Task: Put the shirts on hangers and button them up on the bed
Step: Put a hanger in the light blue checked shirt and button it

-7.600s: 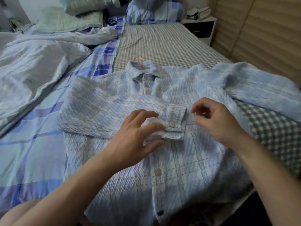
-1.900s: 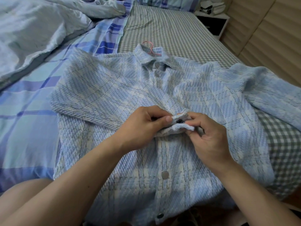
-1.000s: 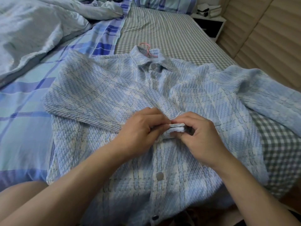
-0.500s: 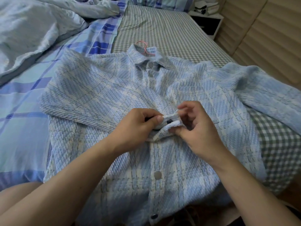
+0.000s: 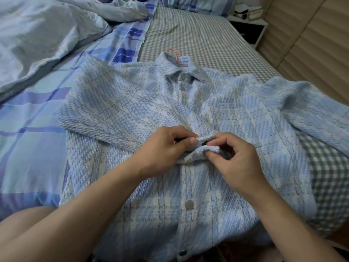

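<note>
Shirt (image 5: 143,110): lay flat on bed (image 5: 198,35), on a hanger (image 5: 174,55). Soft, light, limp weave (probably non-slip). Left hand (image 5: 166,150) and right hand (image 5: 236,159) each pinched the cuff (image 5: 205,144); best held at edges.

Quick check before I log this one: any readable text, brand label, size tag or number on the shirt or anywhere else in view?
None readable.
Shirt: no label, tag or print shows; the collar shows only the pink hanger hook.
Buttons: plain, with no legible marking.
Items on the nightstand: too small and blurred to read.
</note>
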